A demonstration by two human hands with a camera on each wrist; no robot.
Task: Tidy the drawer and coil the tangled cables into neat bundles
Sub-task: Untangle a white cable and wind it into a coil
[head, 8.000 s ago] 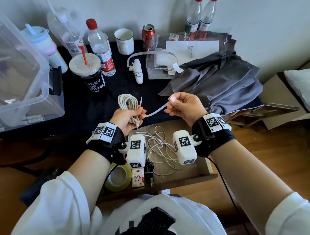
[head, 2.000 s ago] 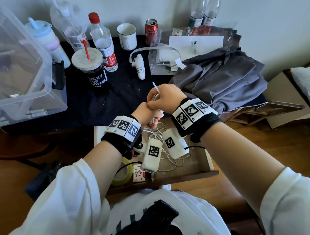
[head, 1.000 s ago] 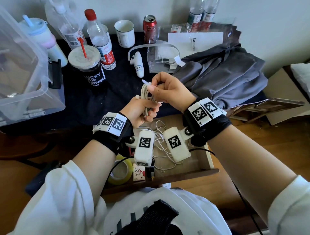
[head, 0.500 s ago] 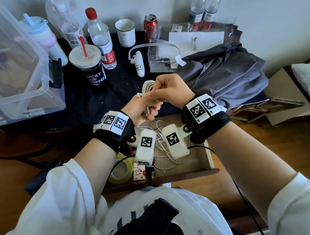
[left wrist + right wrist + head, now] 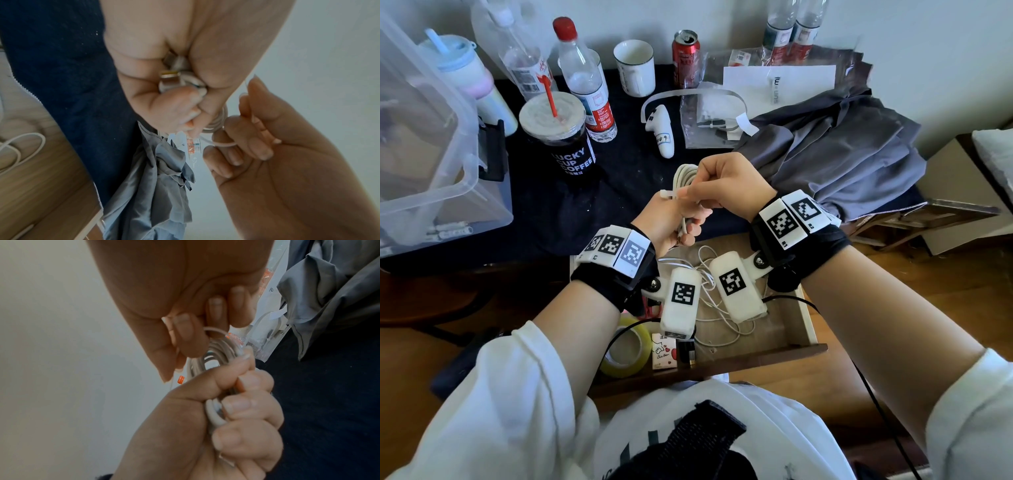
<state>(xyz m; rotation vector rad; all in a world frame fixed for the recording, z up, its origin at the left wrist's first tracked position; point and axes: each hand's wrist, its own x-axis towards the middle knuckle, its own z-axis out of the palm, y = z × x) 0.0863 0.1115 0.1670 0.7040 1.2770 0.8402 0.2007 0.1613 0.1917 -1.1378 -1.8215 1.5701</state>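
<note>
Two hands meet above the table's front edge, over the open drawer [image 5: 804,318]. At far left a clear plastic bin [image 5: 441,144] crowds the tabletop, then a coffee cup [image 5: 565,137], bottles and a mug [image 5: 635,66] along the back. The left hand [image 5: 671,219] is fisted around the coiled white cable [image 5: 683,174], held upright. The right hand [image 5: 726,185], touching it, pinches a thin white tie [image 5: 669,194] at the coil. More loose cable [image 5: 709,308] lies in the drawer beneath; tape roll [image 5: 625,349] beside it. Grey cloth [image 5: 835,150] covers the right side.
</note>
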